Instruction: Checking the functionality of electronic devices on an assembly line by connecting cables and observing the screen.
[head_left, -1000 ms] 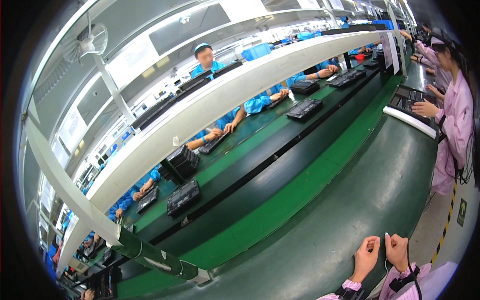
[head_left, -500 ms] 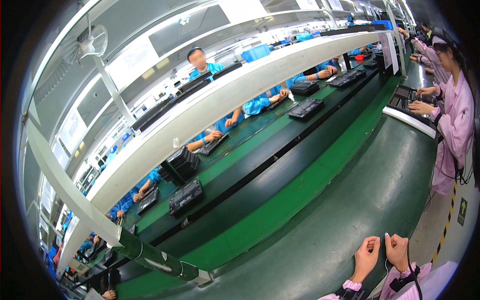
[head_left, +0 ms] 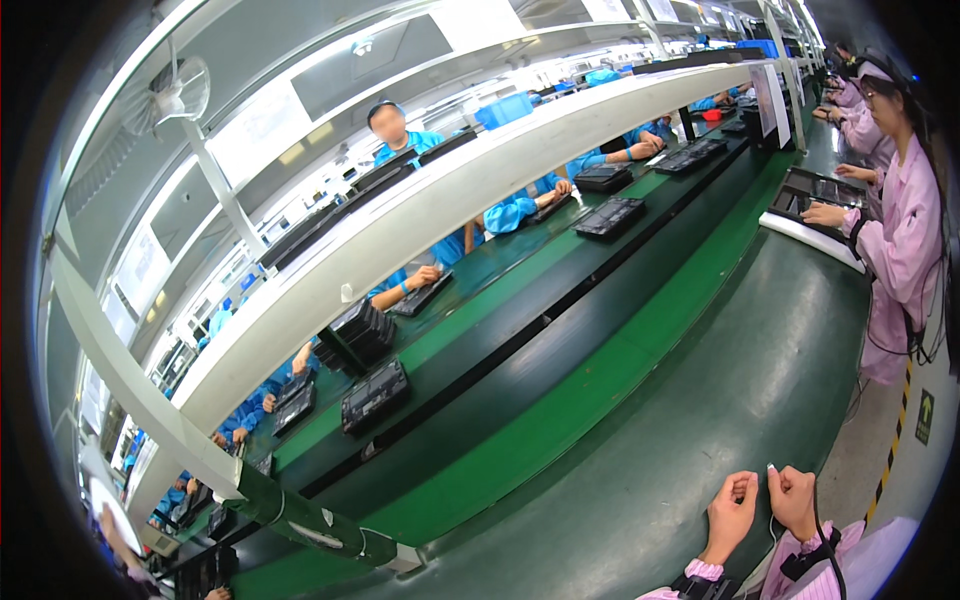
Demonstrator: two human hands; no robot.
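Note:
At the lower right, over the near edge of the green work surface (head_left: 640, 450), both my hands are raised side by side, a small gap between them. My left hand (head_left: 733, 515) is closed, fingertips and thumb pinched together; anything in it is too small to make out. My right hand (head_left: 793, 502) is closed round a thin white cable (head_left: 772, 532), which hangs below the fist. A small pale tip, seemingly the cable's plug (head_left: 771, 468), pokes out above my fingers. Dark bands circle both wrists, and a black cord runs along my right forearm.
Beyond the surface, a conveyor line carries black laptop-like units (head_left: 374, 396). A white-edged shelf (head_left: 480, 185) crosses above it. A green-wrapped post (head_left: 310, 522) stands at the lower left. At right, a co-worker in pink (head_left: 905, 220) handles a black unit; people in blue sit opposite.
My hands stay nearly in place, still apart. The pink-clad co-worker's hands have shifted over the unit, and a farther person's raised arm is lowered. A white round object has appeared at lower left.

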